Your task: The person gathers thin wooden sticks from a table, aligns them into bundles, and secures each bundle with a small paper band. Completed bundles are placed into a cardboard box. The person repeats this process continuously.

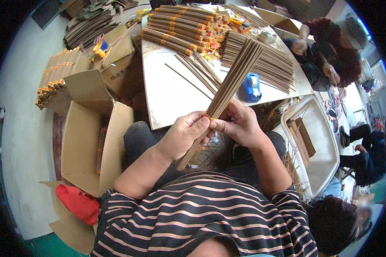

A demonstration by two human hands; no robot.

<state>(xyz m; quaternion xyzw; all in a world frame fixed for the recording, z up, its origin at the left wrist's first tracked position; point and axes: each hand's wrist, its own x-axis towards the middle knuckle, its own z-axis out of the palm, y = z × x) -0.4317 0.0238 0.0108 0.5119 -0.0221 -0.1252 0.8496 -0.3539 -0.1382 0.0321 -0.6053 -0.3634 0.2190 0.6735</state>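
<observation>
Both my hands hold a bundle of brown incense sticks above my lap, tilted with its upper end over the table. My left hand is closed round the lower part, its thumb pressing on a narrow red and yellow paper band. Against the other side of that band, my right hand pinches with its thumb. The right fingers are partly hidden behind the sticks. Just beyond, a blue tape dispenser and several loose incense sticks lie on the white table.
Banded incense bundles are stacked at the table's far side, beside a pile of loose sticks. An open cardboard box stands at my left, with a red cloth. At my right is a white tub. Other people sit farther right.
</observation>
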